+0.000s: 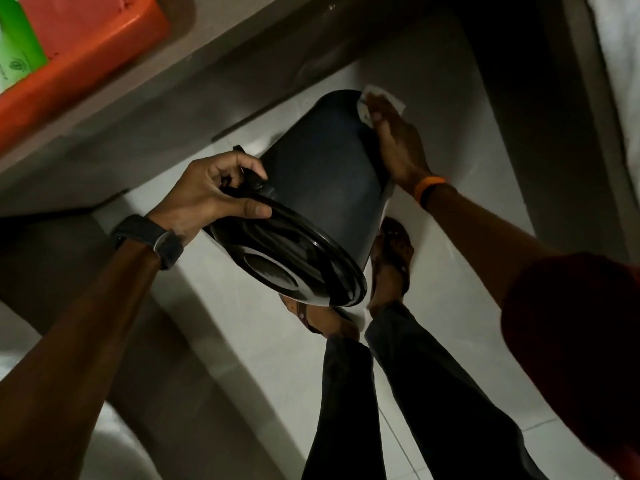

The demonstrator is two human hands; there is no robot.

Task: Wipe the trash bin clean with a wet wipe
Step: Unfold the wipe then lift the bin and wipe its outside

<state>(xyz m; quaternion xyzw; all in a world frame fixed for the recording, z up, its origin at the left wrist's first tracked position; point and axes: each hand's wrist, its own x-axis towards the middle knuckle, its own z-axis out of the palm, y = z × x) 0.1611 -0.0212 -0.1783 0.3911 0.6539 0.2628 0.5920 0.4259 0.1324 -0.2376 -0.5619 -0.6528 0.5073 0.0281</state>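
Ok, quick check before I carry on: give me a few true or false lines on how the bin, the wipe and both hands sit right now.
1. The bin is held off the floor and tipped over. True.
2. The left hand holds the wipe. False: the left hand has a grip on the bin's rim, near the lid; the wipe is under the right hand.
3. The wipe is pressed near the bin's base end. True.
4. The bin is white. False: it is dark, almost black; the wipe is white.
5. The right wrist wears an orange band. True.
6. The lid is off. False: it sits on the bin's mouth, facing the camera.
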